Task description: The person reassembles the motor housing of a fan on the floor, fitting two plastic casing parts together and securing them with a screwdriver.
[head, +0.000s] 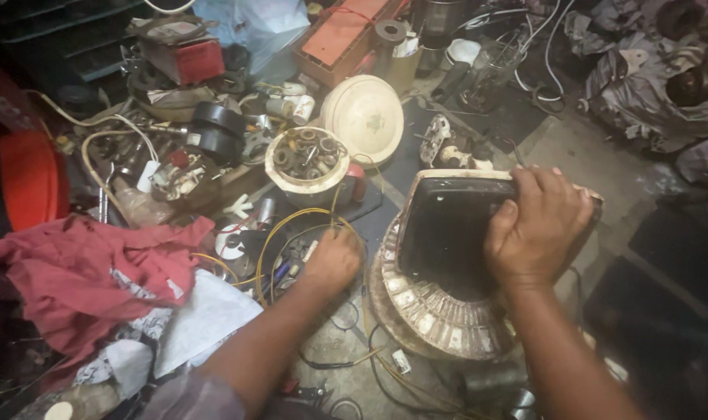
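Seen from above on a crowded workshop floor, our 2 hands work over scattered parts. Our right hand [538, 227] is clamped on the far right edge of a dark rectangular housing [451, 225], fingers curled over the top and thumb pressed against its face — the housing stands inside a round ribbed metal casing [432, 315] at near centre-right. Our left hand [332, 260] reaches down to the left of the casing, fingers folded under and out of sight among small loose parts and loops of yellow wire [280, 229]; we cannot tell what, if anything, it pinches. Just beyond it sits a cream bowl [307, 161] filled with rings and washers — a cream round cover [367, 117] leans farther back. A red cloth [82, 272] lies crumpled at near left.
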